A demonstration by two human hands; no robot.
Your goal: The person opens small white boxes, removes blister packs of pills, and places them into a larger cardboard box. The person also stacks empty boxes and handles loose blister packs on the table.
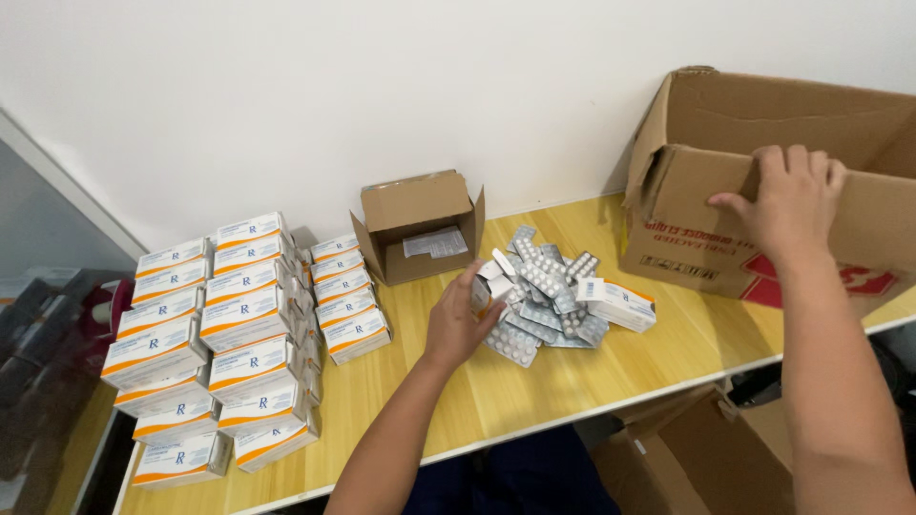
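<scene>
Wood surface: pale wooden table (534,381) with a white front edge, set against a plain white wall (334,86).
Left hand: left hand (461,319) closed around a small white and orange carton (483,290), held just above the near edge of the blister heap.
Right hand: right hand (790,198) gripping the front flap of the large cardboard box (706,224), fingers curled over the flap's top edge, thumb on its outer face.
Blister heap: loose pile of silver blister strips (544,296) at the table's middle, overlapping at all angles; another white and orange carton (622,305) lies on its right side, touching the strips.
Large cardboard box: brown, open at the top, standing at the table's right end against the wall, red markings on its front; contents not visible.
Small cardboard box: small open brown box (417,229) behind the heap near the wall, flaps up, a few folded paper leaflets (435,242) inside.
Stacked cartons: many white and orange cartons (219,334) in neat stacks on the table's left portion, several rows deep, a shorter row just right of the taller stacks.
Below table: brown cardboard (687,448) on the floor, under the right front edge.
Left margin: dark, blurred objects (48,353) beside the table; kind cannot be told.
</scene>
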